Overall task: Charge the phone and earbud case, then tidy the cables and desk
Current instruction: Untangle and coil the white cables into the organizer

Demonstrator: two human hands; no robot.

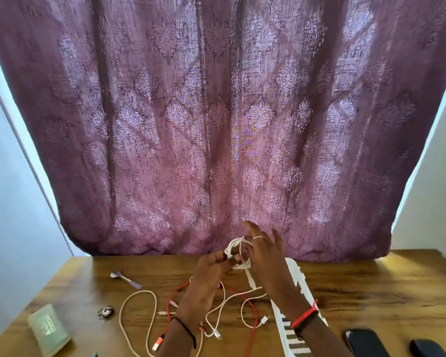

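Above the desk, your left hand's curled fingers pinch the white cable coil; your right hand splays against it, its grip unclear.

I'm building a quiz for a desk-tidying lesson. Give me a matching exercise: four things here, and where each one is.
Things:
1. white cable coil
2. red cable
3. green pouch
4. black phone

Places:
A. near-left corner of the desk
B. lifted, pinched by the left hand
C. near-right edge
D. lying loose mid-desk

Pairs: 1-B, 2-D, 3-A, 4-C
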